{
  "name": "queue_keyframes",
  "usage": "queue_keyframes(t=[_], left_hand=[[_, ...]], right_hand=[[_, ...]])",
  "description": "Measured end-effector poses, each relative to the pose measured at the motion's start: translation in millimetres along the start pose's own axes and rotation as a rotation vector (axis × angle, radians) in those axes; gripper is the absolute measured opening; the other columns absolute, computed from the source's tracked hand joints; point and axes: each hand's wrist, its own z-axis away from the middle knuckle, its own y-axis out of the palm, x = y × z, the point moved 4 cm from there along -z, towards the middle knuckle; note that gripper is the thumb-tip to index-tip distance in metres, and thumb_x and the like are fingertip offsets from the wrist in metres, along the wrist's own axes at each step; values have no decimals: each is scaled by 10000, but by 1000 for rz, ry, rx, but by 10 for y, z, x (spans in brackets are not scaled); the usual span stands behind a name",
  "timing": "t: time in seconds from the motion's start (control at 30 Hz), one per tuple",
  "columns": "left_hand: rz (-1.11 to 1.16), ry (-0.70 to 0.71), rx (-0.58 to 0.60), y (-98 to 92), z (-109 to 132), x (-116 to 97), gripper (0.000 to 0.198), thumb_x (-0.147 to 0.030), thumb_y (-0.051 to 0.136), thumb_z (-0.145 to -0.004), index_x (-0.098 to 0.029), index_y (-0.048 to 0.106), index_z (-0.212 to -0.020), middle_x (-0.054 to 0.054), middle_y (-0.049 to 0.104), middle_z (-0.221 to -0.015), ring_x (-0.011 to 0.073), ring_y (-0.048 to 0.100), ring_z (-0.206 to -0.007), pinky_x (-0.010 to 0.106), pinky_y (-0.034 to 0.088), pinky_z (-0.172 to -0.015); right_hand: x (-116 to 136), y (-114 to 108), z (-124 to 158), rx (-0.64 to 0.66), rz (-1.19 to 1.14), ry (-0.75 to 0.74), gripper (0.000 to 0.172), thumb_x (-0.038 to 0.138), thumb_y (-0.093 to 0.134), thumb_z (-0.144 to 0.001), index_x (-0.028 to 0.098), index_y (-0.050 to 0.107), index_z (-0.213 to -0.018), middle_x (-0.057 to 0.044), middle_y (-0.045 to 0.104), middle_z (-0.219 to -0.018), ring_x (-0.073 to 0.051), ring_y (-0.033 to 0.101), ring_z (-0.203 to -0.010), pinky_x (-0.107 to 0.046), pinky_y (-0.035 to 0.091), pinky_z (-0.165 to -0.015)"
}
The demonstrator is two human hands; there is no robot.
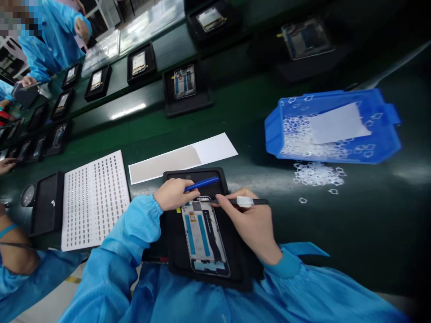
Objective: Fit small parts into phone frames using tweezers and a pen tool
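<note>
Green bench (pixel 256 112) | left grip (pixel 173 194) pinches blue pen (pixel 202 184), right grip (pixel 252 224) seemingly tweezers (pixel 256 202) | phone frame (pixel 204 237) beneath both

Right of my right hand (pixel 251 220) the counter (pixel 370 215) lies bare, up to the loose white rings (pixel 318 174) and blue bin (pixel 333 130) farther ahead. Between my hands room is tight: the blue tool (pixel 202 183) held in my left hand (pixel 173 194) and the black tool (pixel 259 202) in my right nearly meet. Left of my left hand, a perforated sheet (pixel 94 199) covers the counter.
</note>
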Motion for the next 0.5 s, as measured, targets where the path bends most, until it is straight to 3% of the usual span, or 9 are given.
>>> queue_keyframes(t=[0.5], left_hand=[[-14, 42, -30, 33, 8, -1, 203, -332, 545, -900, -189, 687, -876, -6, 664, -726, 140, 598, -653, 233, 391, -615]], right_hand=[[-47, 15, 41, -1, 90, -13, 287, 428, 667, -807, 217, 595, -628, -14, 633, -610, -168, 573, -526, -274, 394, -468]])
